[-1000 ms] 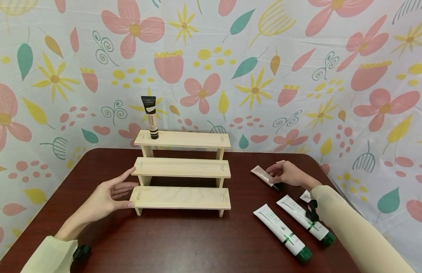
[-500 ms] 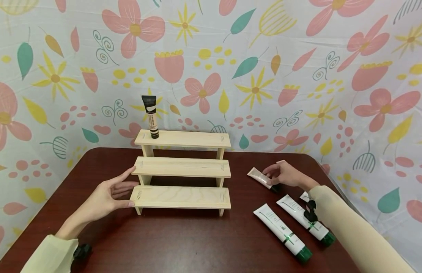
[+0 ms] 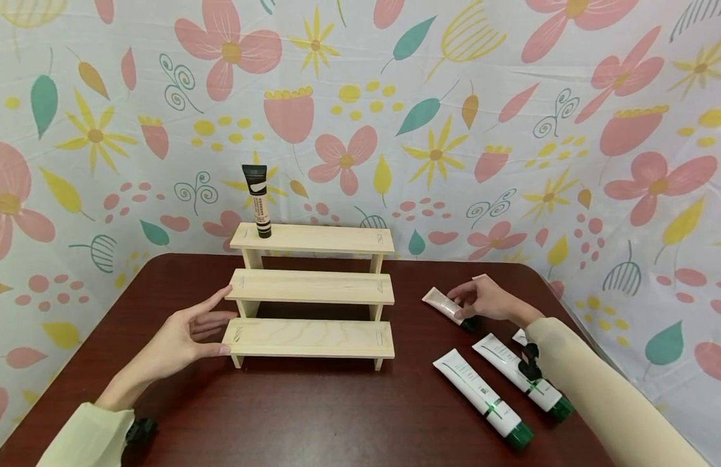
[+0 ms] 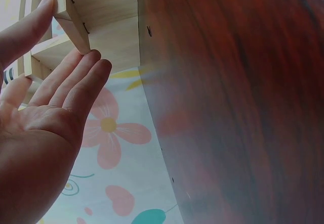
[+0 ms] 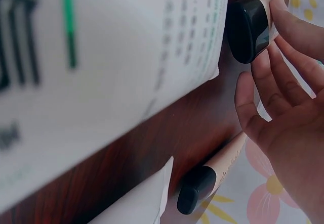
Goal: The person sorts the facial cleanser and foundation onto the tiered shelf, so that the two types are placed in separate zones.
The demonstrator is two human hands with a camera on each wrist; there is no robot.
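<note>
A beige squeeze tube [image 3: 445, 305] with a black cap [image 5: 248, 29] lies tilted at the table's right side. My right hand [image 3: 489, 300] pinches it near the cap, the thumb on one side and fingers on the other. My left hand [image 3: 174, 337] rests at the left ends of a three-step wooden stand [image 3: 310, 285]; its fingers are fairly straight. The thumb touches the lowest step, and the index finger reaches the middle step. Upright on the top step, near its left end, stands a black-and-beige tube [image 3: 260, 201].
Two white tubes with green caps, one nearer [image 3: 483, 399] and one behind [image 3: 520, 376], lie at right. A smaller white tube [image 3: 520, 336] is partly hidden by the right sleeve. Another black-capped beige tube [image 5: 205, 181] lies beside the right hand. Floral cloth [image 3: 360, 97] hangs behind the table.
The beige tube has shifted slightly left under my right hand, whose fingers have also moved a little left. My left hand and the stand stay as they were.
</note>
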